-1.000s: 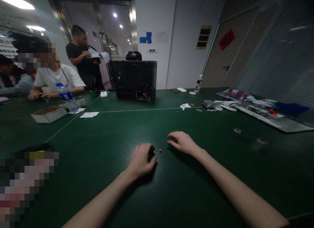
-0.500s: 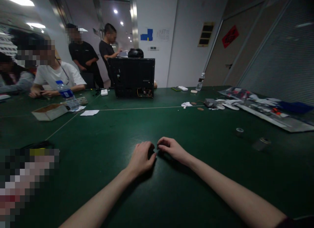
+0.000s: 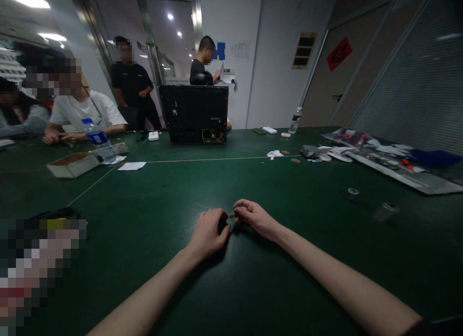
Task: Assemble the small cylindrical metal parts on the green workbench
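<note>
My left hand (image 3: 210, 230) rests on the green tabletop with its fingers curled. Between its thumb and fingers is a small, flat grey-green piece (image 3: 230, 221), whose kind I cannot make out. My right hand (image 3: 253, 216) is just beside it, thumb and index finger pinched together. A tiny dark speck shows at that pinch, too small to name. The fingertips of both hands are close together but apart.
A clear jar (image 3: 386, 212) and a small clear round container (image 3: 353, 194) stand to the right. Farther off are a black monitor-like housing (image 3: 195, 109), an open box (image 3: 74, 166), a water bottle (image 3: 101, 143) and a cluttered board (image 3: 405, 167). Other people sit and stand beyond.
My right thumb and index finger have closed into a pinch, drawn slightly up from the flat piece. My left hand stays put. Behind, a standing person has moved right.
</note>
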`<act>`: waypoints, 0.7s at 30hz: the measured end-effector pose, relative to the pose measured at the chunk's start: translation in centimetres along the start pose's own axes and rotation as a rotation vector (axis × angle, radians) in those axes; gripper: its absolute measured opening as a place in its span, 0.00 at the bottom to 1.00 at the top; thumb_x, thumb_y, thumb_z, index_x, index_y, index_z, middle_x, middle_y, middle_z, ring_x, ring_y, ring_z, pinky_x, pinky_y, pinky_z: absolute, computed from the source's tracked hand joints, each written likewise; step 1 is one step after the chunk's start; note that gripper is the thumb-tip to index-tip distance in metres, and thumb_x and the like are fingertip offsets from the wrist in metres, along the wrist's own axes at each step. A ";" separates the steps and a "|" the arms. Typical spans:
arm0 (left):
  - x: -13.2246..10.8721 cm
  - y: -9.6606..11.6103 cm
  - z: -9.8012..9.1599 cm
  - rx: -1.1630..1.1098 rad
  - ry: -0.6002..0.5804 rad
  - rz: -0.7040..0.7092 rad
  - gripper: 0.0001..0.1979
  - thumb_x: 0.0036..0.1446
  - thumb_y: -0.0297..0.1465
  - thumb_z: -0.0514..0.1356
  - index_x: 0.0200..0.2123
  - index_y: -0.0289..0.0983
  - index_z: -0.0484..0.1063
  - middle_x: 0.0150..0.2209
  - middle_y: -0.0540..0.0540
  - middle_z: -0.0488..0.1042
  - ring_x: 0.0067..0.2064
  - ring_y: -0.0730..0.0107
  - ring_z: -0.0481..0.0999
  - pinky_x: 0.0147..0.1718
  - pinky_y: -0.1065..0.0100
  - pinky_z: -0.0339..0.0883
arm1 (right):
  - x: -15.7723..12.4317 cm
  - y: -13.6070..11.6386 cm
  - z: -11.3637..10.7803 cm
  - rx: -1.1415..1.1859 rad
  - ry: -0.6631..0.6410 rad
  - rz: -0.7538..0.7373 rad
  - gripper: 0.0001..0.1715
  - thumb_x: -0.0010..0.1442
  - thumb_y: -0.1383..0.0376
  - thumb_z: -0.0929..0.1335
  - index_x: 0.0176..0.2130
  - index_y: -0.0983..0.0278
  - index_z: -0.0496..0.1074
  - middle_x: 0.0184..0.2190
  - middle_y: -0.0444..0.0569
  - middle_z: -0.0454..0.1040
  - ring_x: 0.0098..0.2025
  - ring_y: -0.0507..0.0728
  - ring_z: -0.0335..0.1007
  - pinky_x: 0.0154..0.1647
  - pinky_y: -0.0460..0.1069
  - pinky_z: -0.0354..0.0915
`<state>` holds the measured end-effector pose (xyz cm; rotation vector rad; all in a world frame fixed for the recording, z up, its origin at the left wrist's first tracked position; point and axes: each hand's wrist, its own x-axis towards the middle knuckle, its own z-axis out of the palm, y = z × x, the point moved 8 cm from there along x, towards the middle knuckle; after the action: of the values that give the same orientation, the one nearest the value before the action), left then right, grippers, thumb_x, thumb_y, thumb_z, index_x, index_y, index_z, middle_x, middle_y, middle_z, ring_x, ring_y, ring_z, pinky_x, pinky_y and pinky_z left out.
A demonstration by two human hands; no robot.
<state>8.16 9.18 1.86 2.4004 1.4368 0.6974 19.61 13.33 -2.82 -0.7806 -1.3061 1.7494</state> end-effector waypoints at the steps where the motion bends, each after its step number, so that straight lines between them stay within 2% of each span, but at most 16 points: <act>1: 0.0 0.0 0.0 -0.001 0.002 0.003 0.05 0.56 0.31 0.55 0.36 0.39 0.68 0.35 0.45 0.73 0.38 0.60 0.71 0.39 0.60 0.63 | 0.0 0.0 0.0 0.014 0.003 0.007 0.21 0.51 0.54 0.72 0.38 0.64 0.66 0.34 0.49 0.75 0.30 0.50 0.69 0.34 0.46 0.64; 10: 0.0 0.0 0.0 0.022 0.005 -0.008 0.05 0.55 0.31 0.55 0.35 0.38 0.68 0.34 0.45 0.73 0.38 0.60 0.71 0.39 0.61 0.62 | 0.1 0.1 -0.1 0.046 0.012 0.018 0.21 0.50 0.54 0.72 0.36 0.64 0.66 0.34 0.48 0.75 0.31 0.50 0.69 0.33 0.46 0.63; 21: 0.1 -0.1 0.1 0.011 -0.007 0.000 0.05 0.56 0.32 0.56 0.36 0.38 0.68 0.36 0.44 0.73 0.39 0.59 0.71 0.40 0.59 0.63 | -0.2 -0.5 0.1 -0.008 0.007 -0.017 0.17 0.46 0.62 0.74 0.35 0.64 0.69 0.32 0.44 0.72 0.29 0.49 0.65 0.32 0.46 0.61</act>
<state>8.15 9.29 1.73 2.4086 1.4410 0.6821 19.69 13.20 -2.34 -0.7775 -1.3119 1.7276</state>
